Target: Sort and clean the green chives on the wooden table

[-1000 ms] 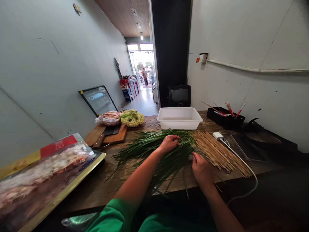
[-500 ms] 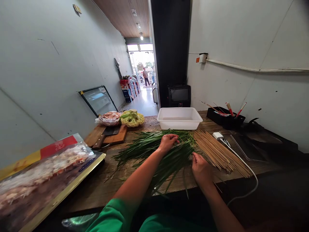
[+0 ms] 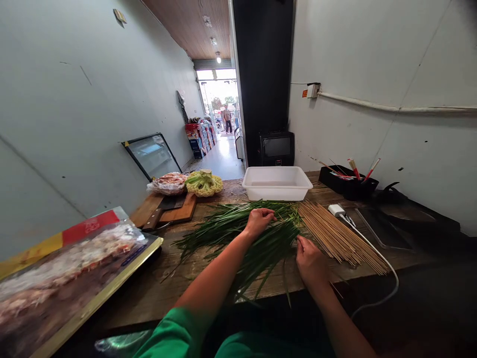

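Green leafy stalks, loose, on bench beside thin sticks: left hand curls over them, right hand pinches at their right ends, any grip indeterminable, both practically unmoved over the last second, suggesting fine work in one spot.

Your worn wooden table carries a spread of long green leaves across its middle, right in front of you. Just to their right you have a fanned bundle of thin sticks, slanting towards the near edge. Behind the leaves you see a white plastic tub, standing upright; to your left lies a wooden cutting board. Over on your right sit a black tray, a white charger and a dark flat panel
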